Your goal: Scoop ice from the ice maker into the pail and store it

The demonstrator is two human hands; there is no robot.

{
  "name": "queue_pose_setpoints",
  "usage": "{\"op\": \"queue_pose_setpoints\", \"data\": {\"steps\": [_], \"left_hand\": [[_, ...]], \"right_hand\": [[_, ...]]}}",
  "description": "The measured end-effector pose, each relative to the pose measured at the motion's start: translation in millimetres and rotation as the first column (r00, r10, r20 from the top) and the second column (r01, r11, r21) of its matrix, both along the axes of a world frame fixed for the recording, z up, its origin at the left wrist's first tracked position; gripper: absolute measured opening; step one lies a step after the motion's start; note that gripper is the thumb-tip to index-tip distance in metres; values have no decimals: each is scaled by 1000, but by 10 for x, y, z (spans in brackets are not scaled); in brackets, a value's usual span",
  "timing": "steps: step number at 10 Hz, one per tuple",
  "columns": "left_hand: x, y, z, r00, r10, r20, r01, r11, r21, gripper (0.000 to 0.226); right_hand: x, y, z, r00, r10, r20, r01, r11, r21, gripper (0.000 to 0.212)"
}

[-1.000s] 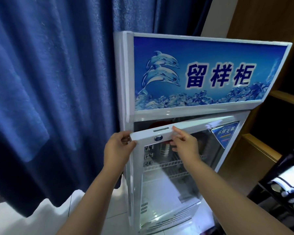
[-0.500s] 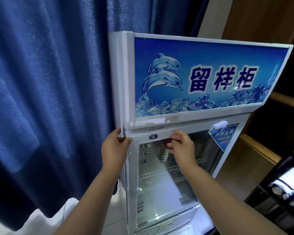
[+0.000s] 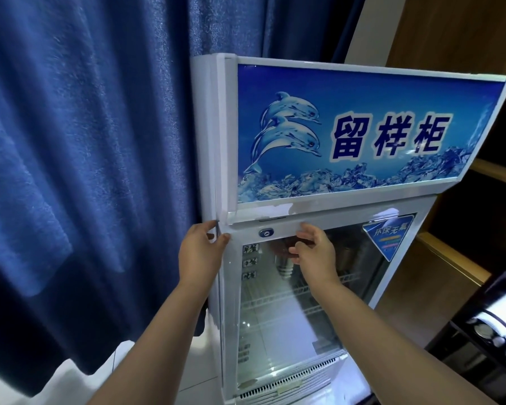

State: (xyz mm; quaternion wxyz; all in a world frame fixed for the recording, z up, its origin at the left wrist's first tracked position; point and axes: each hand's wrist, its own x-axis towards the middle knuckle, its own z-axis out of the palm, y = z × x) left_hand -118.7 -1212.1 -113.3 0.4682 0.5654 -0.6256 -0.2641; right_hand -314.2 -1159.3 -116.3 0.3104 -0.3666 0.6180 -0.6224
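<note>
A white display fridge [image 3: 362, 211] with a blue dolphin sign stands in front of me. Its glass door [image 3: 289, 317] sits flush against the cabinet. My left hand [image 3: 200, 252] rests at the door's top left corner, thumb on the front and fingers around the edge. My right hand [image 3: 314, 251] hovers just in front of the top of the glass, fingers spread and holding nothing. Behind the glass a metal pail [image 3: 284, 263] stands on a wire shelf, partly hidden by my right hand.
A heavy blue curtain [image 3: 85, 171] hangs close on the left. Wooden shelving [image 3: 456, 258] stands to the right of the fridge. A dark rack with shiny containers [image 3: 491, 331] is at the lower right. Pale floor tiles [image 3: 158, 384] show below.
The door was ajar a second ago and has swung shut. My right hand has come off the door frame; the left stays at the corner.
</note>
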Motion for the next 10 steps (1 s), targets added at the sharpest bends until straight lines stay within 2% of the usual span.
{"op": "queue_pose_setpoints", "data": {"steps": [2,4,6,7,8,10], "left_hand": [[-10,59,36,987,-18,162,11,999,39,34],[-53,290,-49,982,-20,189,-6,991,137,33],[-63,701,-83,985,9,174,-48,974,222,42],[-62,997,-76,984,35,177,-72,976,208,31],[-74,1364,-56,979,69,190,-112,968,226,8],[-93,2167,-83,978,181,108,-201,953,226,6]], "right_hand": [[26,110,-19,998,32,-51,-30,999,43,38],[-11,314,-26,995,92,-44,-89,994,68,33],[-46,573,-39,984,173,-45,-167,981,98,29],[-17,740,-59,970,243,-18,-239,965,106,27],[8,952,-55,940,340,-18,-336,935,117,27],[52,1492,-57,861,504,-67,-491,859,143,32]]}}
